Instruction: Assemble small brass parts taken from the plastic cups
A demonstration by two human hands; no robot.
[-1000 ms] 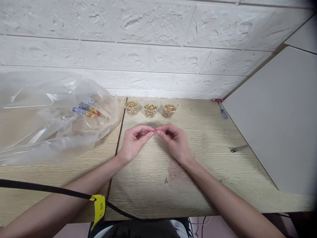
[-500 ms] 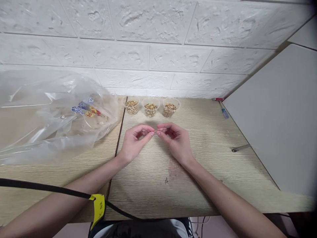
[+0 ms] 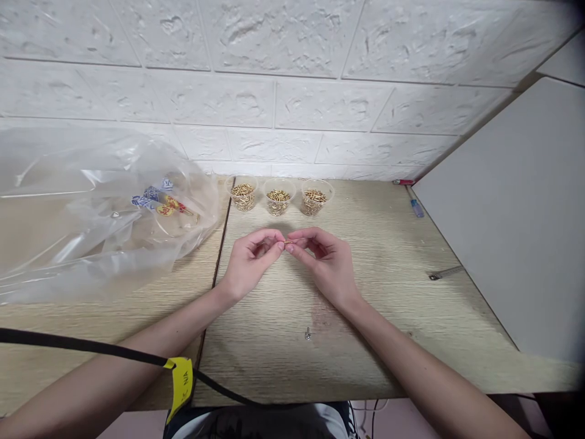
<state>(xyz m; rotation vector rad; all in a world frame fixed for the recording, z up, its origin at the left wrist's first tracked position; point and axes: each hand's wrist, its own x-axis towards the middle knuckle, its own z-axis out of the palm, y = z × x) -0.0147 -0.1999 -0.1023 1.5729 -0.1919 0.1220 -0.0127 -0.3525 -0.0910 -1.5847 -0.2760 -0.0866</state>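
Between the fingertips of both hands is a small brass-coloured pin-like piece (image 3: pixel 288 242), mostly covered by the fingers. My left hand (image 3: pixel 253 259) pinches its left end with thumb and index finger. From the other side, my right hand (image 3: pixel 326 262) pinches the piece too, the two hands' tips almost touching. Behind the hands, three clear plastic cups stand in a row: a left cup (image 3: pixel 244 205), a middle cup (image 3: pixel 278 209) and a right cup (image 3: pixel 312 210). All of them hold many small brass-coloured pieces.
A large clear plastic bag (image 3: pixel 91 201) covers the table's left side. A small metal part (image 3: pixel 308 333) lies near the front. To the right are a blue-handled screwdriver (image 3: pixel 415 206), a metal tool (image 3: pixel 441 274) and a grey panel (image 3: pixel 516 213). A black cable (image 3: pixel 91 346) crosses my left forearm.
My right hand's fingertips have shifted slightly along the brass-coloured piece. Both hands otherwise stay in place, and the view has moved very slightly.
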